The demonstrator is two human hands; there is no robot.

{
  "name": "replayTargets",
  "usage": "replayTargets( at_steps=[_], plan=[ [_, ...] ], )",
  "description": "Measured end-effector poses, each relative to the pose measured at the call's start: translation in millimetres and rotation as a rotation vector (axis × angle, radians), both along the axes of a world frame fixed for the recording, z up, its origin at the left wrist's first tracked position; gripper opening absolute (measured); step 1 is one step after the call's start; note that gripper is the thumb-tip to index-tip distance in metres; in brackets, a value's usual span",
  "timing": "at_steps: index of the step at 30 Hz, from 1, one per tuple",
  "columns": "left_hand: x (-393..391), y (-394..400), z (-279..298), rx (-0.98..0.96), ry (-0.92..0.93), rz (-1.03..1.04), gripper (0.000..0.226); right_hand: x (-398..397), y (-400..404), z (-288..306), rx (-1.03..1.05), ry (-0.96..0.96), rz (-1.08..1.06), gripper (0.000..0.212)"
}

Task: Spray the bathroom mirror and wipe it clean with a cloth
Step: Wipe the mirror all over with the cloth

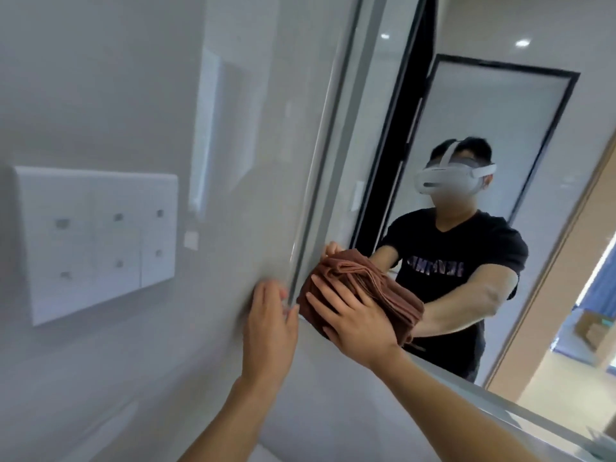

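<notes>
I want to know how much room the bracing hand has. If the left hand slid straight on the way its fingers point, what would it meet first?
The left hand lies flat on the wall, fingers pointing up by the mirror's edge. Straight on looks like bare wall beside that edge; the switch panel is well off to the left.

The mirror (466, 95) fills the right of the view, the wall (100, 78) the left, and the mirror's frame edge (328, 135) runs between them. On the wall, well left of the mirror, sits the switch panel (96, 241). Down at the mirror's lower left corner, the cloth (360, 288) is against the glass, with the right hand (353, 323) flat on top of it. Just left of the cloth, the left hand (270, 323) rests on the wall, fingertips at the frame edge. Both forearms come up from below. In the glass, above and right of the cloth, is the person's reflection (466, 255), a doorway (493, 138) behind it.
</notes>
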State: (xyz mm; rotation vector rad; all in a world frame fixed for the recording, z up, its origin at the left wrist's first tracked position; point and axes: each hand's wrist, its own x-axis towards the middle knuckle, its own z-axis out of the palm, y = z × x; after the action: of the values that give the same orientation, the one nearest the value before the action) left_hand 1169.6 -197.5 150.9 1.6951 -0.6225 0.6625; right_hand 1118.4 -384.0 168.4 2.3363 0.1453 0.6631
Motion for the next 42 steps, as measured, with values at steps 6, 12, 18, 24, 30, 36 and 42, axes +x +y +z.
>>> replayTargets(
  at_steps=[6, 12, 18, 24, 30, 36, 42],
  plan=[
    [-6, 25, -16, 0.116, -0.058, -0.001, 0.025, 26, 8, -6, -0.086, 0.191, 0.041, 0.061],
    [-19, 29, -9, 0.195, -0.126, 0.042, 0.024, 36, 6, 56, -0.252, 0.195, 0.148, 0.057],
    [-15, 7, 49, 0.116, -0.227, -0.01, 0.013, 39, 5, 206, -0.359, 0.067, 0.121, 0.062],
    [-2, -15, 163, 0.015, -0.424, 0.043, 0.009, 23, 4, 330, -0.343, -0.212, -0.038, 0.063],
    [12, -18, 209, -0.066, -0.493, 0.056, 0.008, 36, 12, 297, -0.247, -0.299, -0.036, 0.063],
    [15, -18, 166, -0.097, -0.434, 0.035, 0.007, 45, 19, 202, -0.12, -0.275, 0.034, 0.062],
    [13, -19, 149, -0.04, -0.4, 0.088, 0.006, 39, 3, 203, -0.308, -0.038, 0.121, 0.061]
  ],
)
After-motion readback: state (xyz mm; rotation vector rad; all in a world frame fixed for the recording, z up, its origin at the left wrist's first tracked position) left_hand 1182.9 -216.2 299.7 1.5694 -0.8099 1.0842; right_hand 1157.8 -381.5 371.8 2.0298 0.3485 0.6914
